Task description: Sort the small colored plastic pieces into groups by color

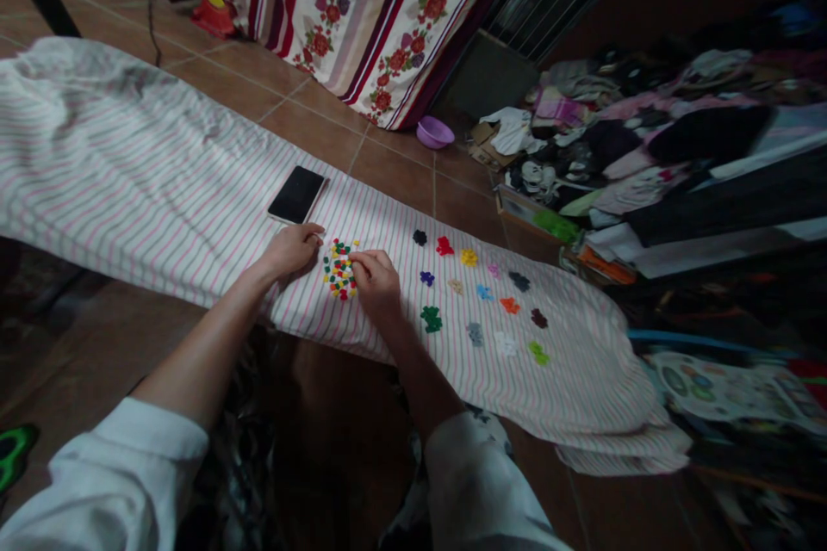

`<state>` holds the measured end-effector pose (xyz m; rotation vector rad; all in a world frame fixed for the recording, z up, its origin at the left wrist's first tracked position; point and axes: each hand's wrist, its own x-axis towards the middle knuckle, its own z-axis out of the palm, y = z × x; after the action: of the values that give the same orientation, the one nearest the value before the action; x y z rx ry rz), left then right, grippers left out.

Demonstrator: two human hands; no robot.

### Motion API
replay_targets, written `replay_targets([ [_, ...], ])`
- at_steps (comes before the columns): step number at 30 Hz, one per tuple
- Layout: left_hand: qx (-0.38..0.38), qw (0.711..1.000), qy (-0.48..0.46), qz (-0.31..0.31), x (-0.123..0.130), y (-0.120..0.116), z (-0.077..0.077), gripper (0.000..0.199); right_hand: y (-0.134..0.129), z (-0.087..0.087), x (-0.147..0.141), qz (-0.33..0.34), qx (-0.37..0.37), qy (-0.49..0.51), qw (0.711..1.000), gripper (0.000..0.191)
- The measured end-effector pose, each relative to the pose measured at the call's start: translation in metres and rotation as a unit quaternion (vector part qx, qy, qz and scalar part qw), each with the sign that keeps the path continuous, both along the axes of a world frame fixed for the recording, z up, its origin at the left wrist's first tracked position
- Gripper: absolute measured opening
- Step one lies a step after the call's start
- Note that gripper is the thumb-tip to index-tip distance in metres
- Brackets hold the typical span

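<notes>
A mixed heap of small plastic pieces (338,277) in red, green, yellow and white lies on the striped cloth (213,181). My right hand (379,282) reaches over the heap's right side, thumb and finger pinched together; anything between them is too small to make out. Left of the heap, my left hand (294,250) rests on the cloth, index finger stretched out, holding nothing visible. To the right lie several single-colour clusters, among them a black cluster (419,238), a red cluster (444,246), a yellow cluster (469,257), a dark green cluster (431,319) and an orange cluster (510,306).
A dark-screened tablet or phone (297,195) lies on the cloth beyond my left hand. On the tiled floor behind stand a purple basin (435,133) and a red broom (213,14), beside a flowered curtain (368,9). Piled clothes (620,138) fill the right side.
</notes>
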<state>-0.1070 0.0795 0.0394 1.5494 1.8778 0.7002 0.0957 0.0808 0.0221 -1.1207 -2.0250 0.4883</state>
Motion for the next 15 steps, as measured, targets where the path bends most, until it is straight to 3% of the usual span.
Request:
replay_targets([
  [5, 0.001, 0.999, 0.046, -0.006, 0.0, -0.001, 0.005, 0.043, 0.017, 0.006, -0.022, 0.025, -0.031, -0.071, 0.997, 0.024],
  [15, -0.009, 0.998, 0.068, -0.005, 0.003, -0.005, 0.015, 0.044, 0.028, 0.022, -0.049, 0.032, -0.072, -0.23, 0.97, 0.02],
])
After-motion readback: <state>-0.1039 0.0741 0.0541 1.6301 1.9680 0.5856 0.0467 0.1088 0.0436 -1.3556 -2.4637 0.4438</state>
